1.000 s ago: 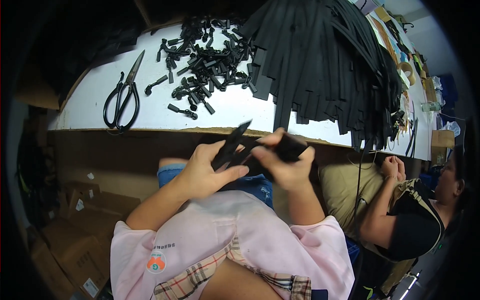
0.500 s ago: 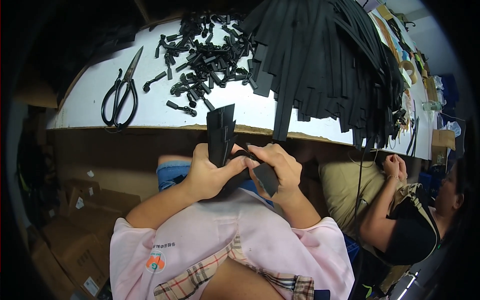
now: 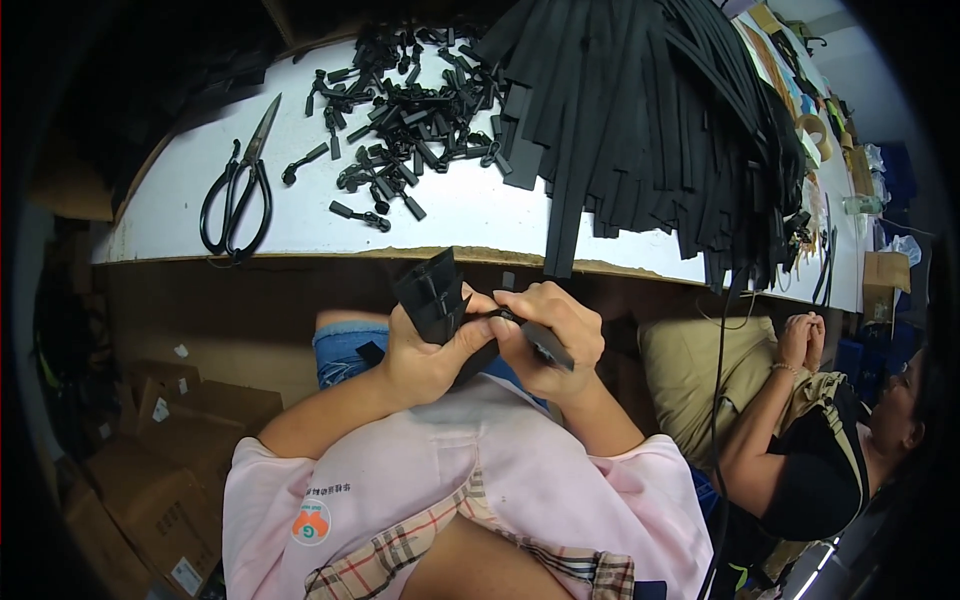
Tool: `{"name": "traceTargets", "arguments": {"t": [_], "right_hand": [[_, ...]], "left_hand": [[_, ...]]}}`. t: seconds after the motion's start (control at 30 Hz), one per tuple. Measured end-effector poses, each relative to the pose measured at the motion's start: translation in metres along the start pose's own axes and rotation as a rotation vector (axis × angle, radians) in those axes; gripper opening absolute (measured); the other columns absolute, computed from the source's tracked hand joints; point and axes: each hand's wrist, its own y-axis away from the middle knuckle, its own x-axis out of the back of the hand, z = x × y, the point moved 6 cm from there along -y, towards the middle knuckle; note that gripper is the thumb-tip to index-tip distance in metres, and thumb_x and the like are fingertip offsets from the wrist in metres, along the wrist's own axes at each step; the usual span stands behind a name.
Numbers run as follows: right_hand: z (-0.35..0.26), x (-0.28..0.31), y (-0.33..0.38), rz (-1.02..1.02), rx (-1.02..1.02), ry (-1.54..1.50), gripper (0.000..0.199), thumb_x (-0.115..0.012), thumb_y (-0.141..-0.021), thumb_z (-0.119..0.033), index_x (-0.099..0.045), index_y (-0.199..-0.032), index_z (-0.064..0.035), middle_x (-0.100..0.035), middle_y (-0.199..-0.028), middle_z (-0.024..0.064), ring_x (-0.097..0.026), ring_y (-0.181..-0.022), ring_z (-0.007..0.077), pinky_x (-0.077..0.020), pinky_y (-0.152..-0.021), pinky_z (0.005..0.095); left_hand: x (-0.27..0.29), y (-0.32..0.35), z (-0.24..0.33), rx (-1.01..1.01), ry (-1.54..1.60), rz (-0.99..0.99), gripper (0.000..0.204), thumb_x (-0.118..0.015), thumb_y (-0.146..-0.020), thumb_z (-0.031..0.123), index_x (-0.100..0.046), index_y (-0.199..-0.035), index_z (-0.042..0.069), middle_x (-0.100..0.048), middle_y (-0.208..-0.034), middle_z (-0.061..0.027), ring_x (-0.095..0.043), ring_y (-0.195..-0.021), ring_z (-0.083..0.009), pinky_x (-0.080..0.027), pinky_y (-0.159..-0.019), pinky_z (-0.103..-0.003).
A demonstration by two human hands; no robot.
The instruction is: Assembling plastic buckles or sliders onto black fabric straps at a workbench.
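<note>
White worktable (image 3: 300,215) runs across the top of the view, with brown cardboard boxes (image 3: 170,470) stacked on the floor down at about 8 o'clock. Both hands sit together just below the table edge, over the lap. The left hand (image 3: 425,355) is clamped around a folded bundle of black strap (image 3: 432,292) that sticks up toward 12 o'clock, thumb pressed across the front of it. The right hand (image 3: 555,340) is closed on the other end of the same black piece, fingers curled over it, with a short dark end poking out toward 4 o'clock. So the strap is gripped between the two hands, touching both, not on the table. As for how far along things are, I'd guess early to middle: there's a big heap of long black straps (image 3: 640,120) draped over the table at 1 o'clock that looks untouched, and a scatter of small black clips (image 3: 410,110) at 12 o'clock, loose and not attached to anything I can see. Can't spot a finished pile anywhere, so no way to count what's done. Black scissors (image 3: 238,190) lie at 10 o'clock, well apart from the hands. Another person (image 3: 800,440) sits at 4 o'clock, hands clasped, not touching any of it.
</note>
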Motion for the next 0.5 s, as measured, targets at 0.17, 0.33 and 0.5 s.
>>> {"name": "traceTargets", "arguments": {"t": [0.17, 0.33, 0.5], "right_hand": [[0.008, 0.004, -0.001, -0.064, -0.153, -0.095, 0.022, -0.061, -0.063, 0.009, -0.057, -0.084, 0.0054, -0.059, -0.071, 0.0127, -0.052, -0.054, 0.0167, -0.0411, -0.049, 0.0234], [-0.006, -0.001, -0.016, -0.268, -0.007, -0.138, 0.04, -0.062, -0.05, 0.007, -0.056, -0.089, 0.004, -0.058, -0.075, 0.0133, -0.056, -0.059, 0.0216, -0.0447, -0.053, 0.0257], [-0.003, -0.039, -0.002, -0.535, -0.135, -0.229, 0.016, -0.062, -0.061, -0.002, -0.049, -0.07, 0.0031, -0.044, -0.058, 0.0126, -0.045, -0.048, 0.0262, -0.0355, -0.043, 0.0314]], "left_hand": [[0.004, -0.006, 0.012, 0.056, 0.022, 0.044, 0.009, -0.056, -0.077, 0.007, -0.053, -0.081, -0.001, -0.051, -0.074, -0.0064, -0.047, -0.066, -0.0125, -0.039, -0.06, -0.024], [0.013, -0.008, 0.045, -0.287, -0.271, 0.004, 0.009, -0.056, -0.078, 0.009, -0.053, -0.078, 0.0, -0.051, -0.071, -0.0095, -0.05, -0.061, -0.0181, -0.04, -0.056, -0.024], [0.021, -0.004, 0.05, -0.24, -0.2, 0.159, 0.011, -0.055, -0.079, 0.01, -0.051, -0.076, 0.001, -0.051, -0.07, -0.0063, -0.049, -0.06, -0.0153, -0.04, -0.055, -0.024]]}}
